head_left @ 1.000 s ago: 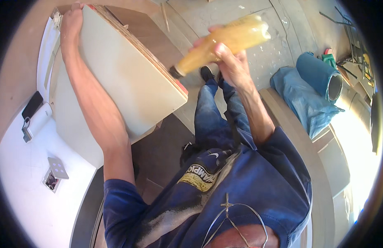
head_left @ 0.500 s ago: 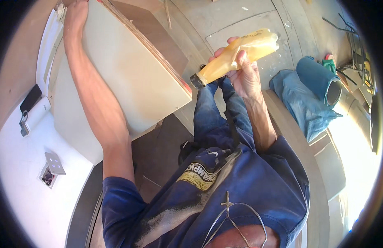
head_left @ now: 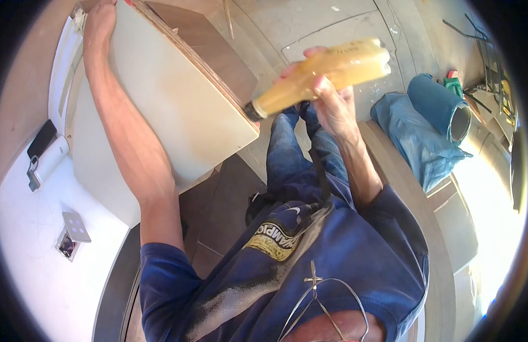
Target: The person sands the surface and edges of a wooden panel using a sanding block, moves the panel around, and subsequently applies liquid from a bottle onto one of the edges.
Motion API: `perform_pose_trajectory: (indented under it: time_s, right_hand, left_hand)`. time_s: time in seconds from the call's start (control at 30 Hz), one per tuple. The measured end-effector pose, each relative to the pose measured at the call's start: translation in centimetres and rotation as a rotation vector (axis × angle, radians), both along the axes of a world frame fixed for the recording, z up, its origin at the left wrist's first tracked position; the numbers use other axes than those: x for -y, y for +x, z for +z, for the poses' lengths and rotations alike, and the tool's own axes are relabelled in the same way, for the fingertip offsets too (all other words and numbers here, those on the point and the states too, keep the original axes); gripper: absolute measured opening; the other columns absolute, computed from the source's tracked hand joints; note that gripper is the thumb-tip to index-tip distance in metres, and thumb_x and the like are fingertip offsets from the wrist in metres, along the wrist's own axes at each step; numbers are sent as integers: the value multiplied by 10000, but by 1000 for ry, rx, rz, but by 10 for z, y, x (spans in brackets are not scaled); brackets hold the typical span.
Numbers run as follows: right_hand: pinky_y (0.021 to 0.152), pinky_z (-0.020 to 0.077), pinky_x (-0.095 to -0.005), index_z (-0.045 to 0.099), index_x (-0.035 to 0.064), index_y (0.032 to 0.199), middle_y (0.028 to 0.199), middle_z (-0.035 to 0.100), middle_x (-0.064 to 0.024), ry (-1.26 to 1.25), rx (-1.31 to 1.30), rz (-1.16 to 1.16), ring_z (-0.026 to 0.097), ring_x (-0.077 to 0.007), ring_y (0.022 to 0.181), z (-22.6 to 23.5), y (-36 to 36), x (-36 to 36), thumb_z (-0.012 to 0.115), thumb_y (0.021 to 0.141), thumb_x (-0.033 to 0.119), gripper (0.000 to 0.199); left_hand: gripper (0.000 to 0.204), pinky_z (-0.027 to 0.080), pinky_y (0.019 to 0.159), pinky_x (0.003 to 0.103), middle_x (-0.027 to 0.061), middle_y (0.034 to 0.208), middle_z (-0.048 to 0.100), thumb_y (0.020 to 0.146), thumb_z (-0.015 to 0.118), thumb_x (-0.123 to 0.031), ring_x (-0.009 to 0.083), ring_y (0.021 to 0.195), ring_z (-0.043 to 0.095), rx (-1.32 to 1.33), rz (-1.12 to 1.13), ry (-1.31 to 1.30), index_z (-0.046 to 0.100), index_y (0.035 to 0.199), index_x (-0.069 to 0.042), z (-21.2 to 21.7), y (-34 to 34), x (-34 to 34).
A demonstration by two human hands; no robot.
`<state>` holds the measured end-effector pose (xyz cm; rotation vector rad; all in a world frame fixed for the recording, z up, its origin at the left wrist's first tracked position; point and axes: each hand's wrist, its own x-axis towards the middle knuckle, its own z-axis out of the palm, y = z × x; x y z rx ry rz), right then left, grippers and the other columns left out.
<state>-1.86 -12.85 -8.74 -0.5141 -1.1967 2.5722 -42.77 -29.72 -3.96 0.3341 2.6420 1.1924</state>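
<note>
Head view: two hands, left [head_left: 99, 23] on one panel [head_left: 178, 108], right [head_left: 332, 102] gripping one bottle [head_left: 324, 71].

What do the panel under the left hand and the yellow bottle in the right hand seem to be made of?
The panel looks like plywood with a smooth, matte cream facing: its cut edge shows brown layered wood. The bottle looks like soft translucent plastic, glossy, with yellowish liquid showing through and a dark nozzle at the panel's edge. The left hand grips the panel's top; the right hand wraps the bottle.
</note>
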Motion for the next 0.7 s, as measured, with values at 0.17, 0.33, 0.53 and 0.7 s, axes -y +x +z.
perform_pose_trajectory:
  time_s: [0.17,0.33,0.53,0.7]
  right_hand:
    - [948,575,-542,405,28,1402,1129,672,-249,-58,-20,37,702,-404,1077,3,12,-2,692,976,394,631]
    - [928,584,-538,409,37,1400,1118,673,-239,-91,35,-60,701,-395,1078,-1,5,6,706,969,387,630]
    - [915,588,-477,472,4,1351,1132,695,-243,-53,-2,77,706,-337,1065,-8,27,-9,725,959,317,562]
    - [926,588,-478,437,23,1382,1120,697,-244,-116,2,-55,704,-342,1079,-4,5,-6,727,955,327,598]
  left_hand:
    - [547,412,1042,404,219,1215,686,1066,398,-401,315,1164,607,6,57,99,668,1154,66,-12,-5,6]
    - [249,468,906,498,314,959,636,928,495,-90,450,956,599,-307,-267,-237,565,898,147,-2,7,-2]
    - [453,439,970,439,258,1095,685,1003,412,-279,370,1051,616,-130,-179,-103,656,1023,102,5,2,2]
    - [542,413,1042,410,221,1218,689,1076,385,-406,324,1174,611,-110,4,-49,678,1126,46,-5,1,-7]
